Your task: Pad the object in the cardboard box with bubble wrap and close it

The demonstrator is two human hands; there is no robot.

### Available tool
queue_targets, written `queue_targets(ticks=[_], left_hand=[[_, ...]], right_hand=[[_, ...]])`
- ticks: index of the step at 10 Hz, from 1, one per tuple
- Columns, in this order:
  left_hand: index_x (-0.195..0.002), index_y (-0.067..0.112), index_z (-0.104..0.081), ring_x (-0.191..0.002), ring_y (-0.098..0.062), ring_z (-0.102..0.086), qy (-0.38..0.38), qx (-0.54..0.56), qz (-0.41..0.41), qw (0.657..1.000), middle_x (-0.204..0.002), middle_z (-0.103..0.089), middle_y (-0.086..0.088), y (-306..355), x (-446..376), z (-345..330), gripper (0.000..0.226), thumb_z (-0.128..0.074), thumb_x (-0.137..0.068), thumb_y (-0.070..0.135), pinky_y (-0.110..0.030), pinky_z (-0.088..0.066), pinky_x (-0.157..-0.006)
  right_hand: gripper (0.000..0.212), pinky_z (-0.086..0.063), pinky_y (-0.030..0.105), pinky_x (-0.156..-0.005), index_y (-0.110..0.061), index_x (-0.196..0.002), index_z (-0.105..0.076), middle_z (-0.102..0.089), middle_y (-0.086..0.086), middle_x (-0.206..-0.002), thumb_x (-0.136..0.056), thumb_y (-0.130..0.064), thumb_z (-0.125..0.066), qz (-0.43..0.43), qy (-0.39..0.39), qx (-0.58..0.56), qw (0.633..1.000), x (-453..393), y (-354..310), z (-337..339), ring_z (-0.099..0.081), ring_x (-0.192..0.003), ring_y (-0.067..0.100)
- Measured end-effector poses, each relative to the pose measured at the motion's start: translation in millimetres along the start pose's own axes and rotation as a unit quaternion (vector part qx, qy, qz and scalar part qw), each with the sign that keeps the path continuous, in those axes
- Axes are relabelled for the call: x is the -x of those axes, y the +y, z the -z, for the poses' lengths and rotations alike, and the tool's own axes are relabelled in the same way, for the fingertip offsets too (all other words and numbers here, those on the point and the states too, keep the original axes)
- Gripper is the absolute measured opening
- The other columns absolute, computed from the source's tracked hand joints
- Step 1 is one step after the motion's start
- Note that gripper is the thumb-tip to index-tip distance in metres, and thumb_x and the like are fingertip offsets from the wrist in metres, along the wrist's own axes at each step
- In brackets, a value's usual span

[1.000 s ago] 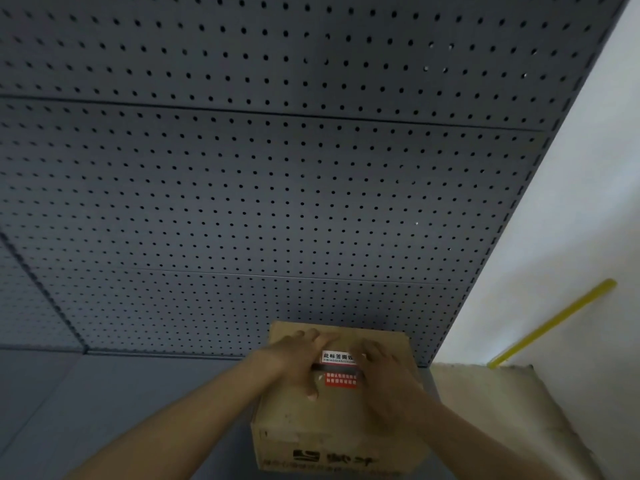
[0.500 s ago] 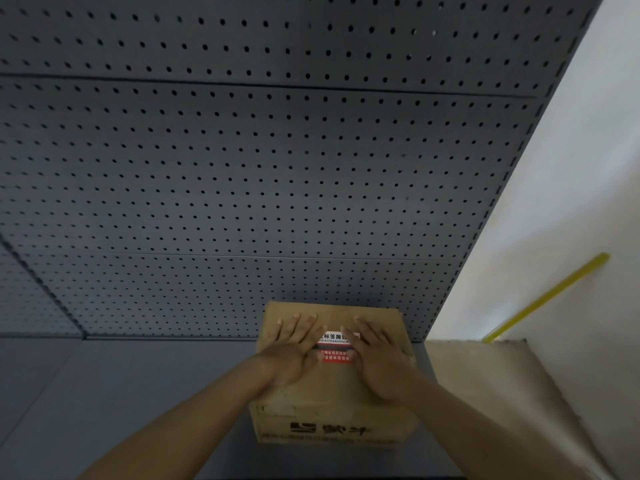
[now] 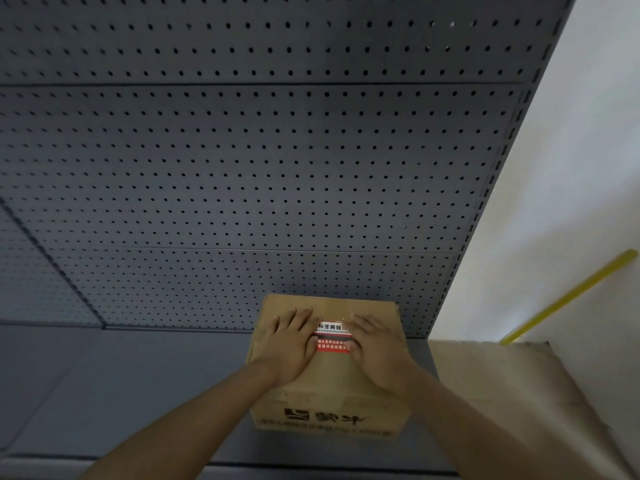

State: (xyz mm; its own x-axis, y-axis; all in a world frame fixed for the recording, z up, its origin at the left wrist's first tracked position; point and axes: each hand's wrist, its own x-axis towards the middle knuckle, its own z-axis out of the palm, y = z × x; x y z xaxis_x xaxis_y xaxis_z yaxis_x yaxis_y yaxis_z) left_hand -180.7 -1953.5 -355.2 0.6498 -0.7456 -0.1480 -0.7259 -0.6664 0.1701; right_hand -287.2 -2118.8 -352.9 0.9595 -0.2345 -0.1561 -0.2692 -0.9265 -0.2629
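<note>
A brown cardboard box (image 3: 329, 415) stands on a dark grey shelf (image 3: 138, 393), its top flaps down. A red and white label (image 3: 332, 336) lies across the seam of the flaps. My left hand (image 3: 291, 344) rests flat on the left flap with its fingers spread. My right hand (image 3: 375, 351) rests flat on the right flap. Neither hand holds anything. The object and the bubble wrap are hidden inside the box.
A grey pegboard wall (image 3: 242, 168) rises right behind the box. A beige cloth-covered surface (image 3: 502, 382) lies to the right, under a white wall (image 3: 571, 168) with a yellow strip (image 3: 568, 296).
Both hands have slid forward and flattened on the box top, fingers spreading. The view has tilted down a little, so the box sits higher in the frame.
</note>
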Motion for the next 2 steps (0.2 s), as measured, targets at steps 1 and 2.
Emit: queue_targets(ticks=[1, 2], left_hand=[[-0.145, 0.027, -0.031, -0.140, -0.024, -0.028, 0.010, 0.008, 0.010, 1.000, -0.153, -0.030, -0.002, 2, -3, 22, 0.048, -0.029, -0.099, 0.041, -0.042, -0.021, -0.116], [-0.142, 0.021, -0.032, -0.129, -0.028, -0.042, 0.048, 0.026, 0.018, 0.998, -0.143, -0.042, -0.008, 12, 0, 46, 0.049, -0.039, -0.096, 0.038, -0.044, -0.032, -0.110]], right_hand=[[0.051, -0.016, 0.037, -0.119, -0.026, -0.149, -0.028, -0.028, -0.001, -0.156, -0.100, -0.034, -0.038, 0.007, -0.003, -0.002, 1.000, -3, -1, 15, -0.023, -0.142, 0.021], [0.049, -0.027, 0.039, -0.112, -0.024, -0.143, -0.039, -0.046, 0.003, -0.144, -0.095, -0.027, -0.045, 0.020, 0.054, 0.002, 0.998, 5, -6, 42, -0.038, -0.130, 0.024]])
